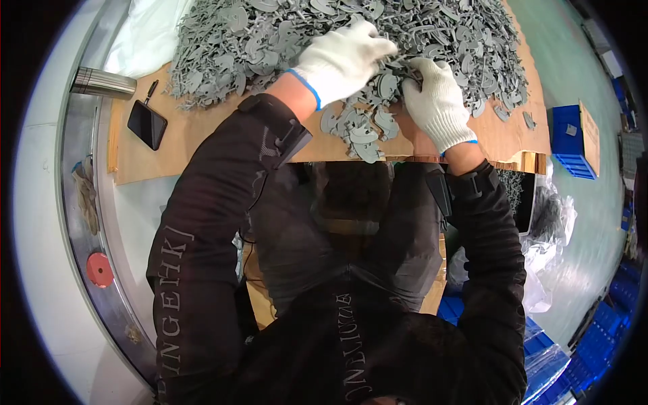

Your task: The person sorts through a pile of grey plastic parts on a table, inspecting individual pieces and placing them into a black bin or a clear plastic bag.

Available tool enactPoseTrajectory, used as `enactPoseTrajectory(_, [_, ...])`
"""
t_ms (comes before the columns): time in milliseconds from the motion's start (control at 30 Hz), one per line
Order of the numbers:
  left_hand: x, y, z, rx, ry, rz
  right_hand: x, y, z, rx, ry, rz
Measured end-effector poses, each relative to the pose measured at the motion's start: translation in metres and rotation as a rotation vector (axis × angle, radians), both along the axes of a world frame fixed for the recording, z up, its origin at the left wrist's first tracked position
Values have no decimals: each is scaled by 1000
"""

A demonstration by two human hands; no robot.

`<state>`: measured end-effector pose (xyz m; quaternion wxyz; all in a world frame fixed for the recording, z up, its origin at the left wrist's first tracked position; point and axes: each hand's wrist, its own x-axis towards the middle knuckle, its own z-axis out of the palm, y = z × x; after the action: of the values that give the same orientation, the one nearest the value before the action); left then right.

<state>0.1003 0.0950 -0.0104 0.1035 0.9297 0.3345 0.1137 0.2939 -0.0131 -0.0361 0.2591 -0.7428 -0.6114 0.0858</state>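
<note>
A big heap of small grey curved parts (236,57) covers the far side of the table. My left hand (344,64), in a white knit glove with a blue cuff, reaches over the heap's near edge, its fingers bent together. Whatever its fingertips hold is smeared and hidden. Close to its right, my right hand (439,104) wears the same kind of glove. Its thumb and forefinger are closed around a grey part, mostly covered by the glove. Between the hands and the table's front edge lies a smaller cluster of flat, curved grey parts (361,131).
A black phone (147,125) and a pen (152,90) lie on the brown tabletop (192,138) at the left, near a metal cylinder (104,82). A blue crate (574,142) stands on the floor at the right. Clear plastic wrap (547,236) hangs below the table's right corner.
</note>
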Motion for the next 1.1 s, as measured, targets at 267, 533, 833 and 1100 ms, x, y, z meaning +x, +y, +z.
enactPoseTrajectory(267, [-43,21,7,-298,-465,147,30,5,-16,107,-5,52])
enactPoseTrajectory(533, [-75,15,-5,-1327,-1306,175,39,-6,-11,245,174,-25])
enactPoseTrajectory(833, [-69,7,3,-1558,-1366,-14,33,-5,8,395,863,-155])
enactPoseTrajectory(1100, [-70,18,-6,-1539,-1419,61,26,-4,13,465,504,-126])
